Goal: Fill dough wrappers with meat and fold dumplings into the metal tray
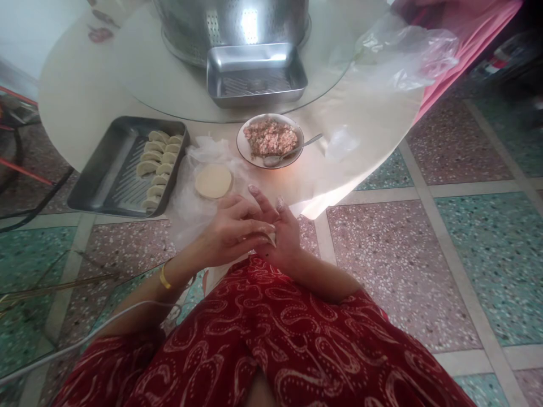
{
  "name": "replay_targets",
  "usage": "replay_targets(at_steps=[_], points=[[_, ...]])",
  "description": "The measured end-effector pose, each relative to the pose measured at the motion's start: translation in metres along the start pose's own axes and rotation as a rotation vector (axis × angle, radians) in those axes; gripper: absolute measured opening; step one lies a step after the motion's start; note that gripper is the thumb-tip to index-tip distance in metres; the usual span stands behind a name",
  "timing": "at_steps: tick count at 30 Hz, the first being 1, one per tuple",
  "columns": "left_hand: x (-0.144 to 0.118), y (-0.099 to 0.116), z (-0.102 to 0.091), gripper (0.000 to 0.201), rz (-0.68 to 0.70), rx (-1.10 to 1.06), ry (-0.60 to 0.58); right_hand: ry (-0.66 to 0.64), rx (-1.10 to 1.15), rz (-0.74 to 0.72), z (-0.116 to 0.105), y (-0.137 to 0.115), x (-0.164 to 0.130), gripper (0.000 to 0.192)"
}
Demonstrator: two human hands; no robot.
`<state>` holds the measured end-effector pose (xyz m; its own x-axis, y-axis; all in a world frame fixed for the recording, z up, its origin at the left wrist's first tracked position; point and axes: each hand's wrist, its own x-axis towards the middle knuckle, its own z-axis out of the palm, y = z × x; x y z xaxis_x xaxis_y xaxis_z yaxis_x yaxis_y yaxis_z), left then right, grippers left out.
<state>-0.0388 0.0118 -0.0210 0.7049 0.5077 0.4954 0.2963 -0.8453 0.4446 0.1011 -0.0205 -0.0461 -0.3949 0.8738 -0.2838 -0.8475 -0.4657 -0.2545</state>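
Note:
My left hand, a yellow bangle at its wrist, reaches across my right palm with its fingers bent together. At its fingertips shows the pale edge of a dumpling, mostly hidden by those fingers. Beneath it, my right hand is open, its thumb and forefinger spread and dusted with white residue. Just beyond the left hand, round dough wrappers lie on a crumpled plastic bag. A bowl of minced filling stands past my hands, with a spoon resting in it.
On the left, a metal tray holds two rows of folded dumplings. Another metal tray sits on the glass turntable before a large perforated steel pot. Clear plastic bags lie at right. A white cable crosses my left forearm.

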Motion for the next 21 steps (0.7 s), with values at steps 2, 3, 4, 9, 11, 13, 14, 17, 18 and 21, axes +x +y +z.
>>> replay_targets(at_steps=[2, 3, 4, 9, 11, 13, 14, 17, 18, 21], points=[[0.0, -0.001, 0.001, 0.013, 0.003, 0.028, -0.028, 0.016, 0.003, 0.008, 0.0, 0.0, 0.001, 0.048], [0.001, -0.001, 0.001, 0.016, -0.003, 0.041, -0.048, 0.025, 0.009, 0.011, 0.0, 0.001, 0.001, 0.046], [0.001, -0.002, 0.001, 0.02, -0.015, 0.053, -0.07, 0.03, 0.016, 0.014, -0.001, 0.001, 0.001, 0.045], [0.0, -0.005, -0.002, 0.018, 0.003, 0.048, -0.12, 0.032, -0.133, -0.051, -0.004, -0.001, -0.005, 0.039], [-0.004, -0.006, -0.005, 0.028, 0.037, 0.068, -0.121, 0.027, -0.261, -0.13, -0.006, -0.002, -0.009, 0.036], [-0.008, -0.007, -0.008, 0.036, 0.045, 0.138, -0.112, 0.001, -0.306, -0.174, -0.008, -0.002, -0.011, 0.041], [-0.011, -0.008, -0.009, 0.036, 0.044, 0.184, -0.1, -0.016, -0.281, -0.165, -0.008, -0.002, -0.01, 0.043], [-0.019, -0.007, -0.01, 0.029, 0.024, 0.301, -0.042, -0.037, -0.124, -0.1, -0.006, -0.002, -0.004, 0.048], [-0.02, -0.006, -0.009, 0.026, 0.017, 0.32, -0.028, -0.032, -0.081, -0.089, -0.005, -0.002, -0.002, 0.05], [-0.023, -0.002, -0.008, 0.019, -0.007, 0.326, 0.001, 0.0, -0.043, -0.094, 0.001, -0.004, 0.0, 0.049]])
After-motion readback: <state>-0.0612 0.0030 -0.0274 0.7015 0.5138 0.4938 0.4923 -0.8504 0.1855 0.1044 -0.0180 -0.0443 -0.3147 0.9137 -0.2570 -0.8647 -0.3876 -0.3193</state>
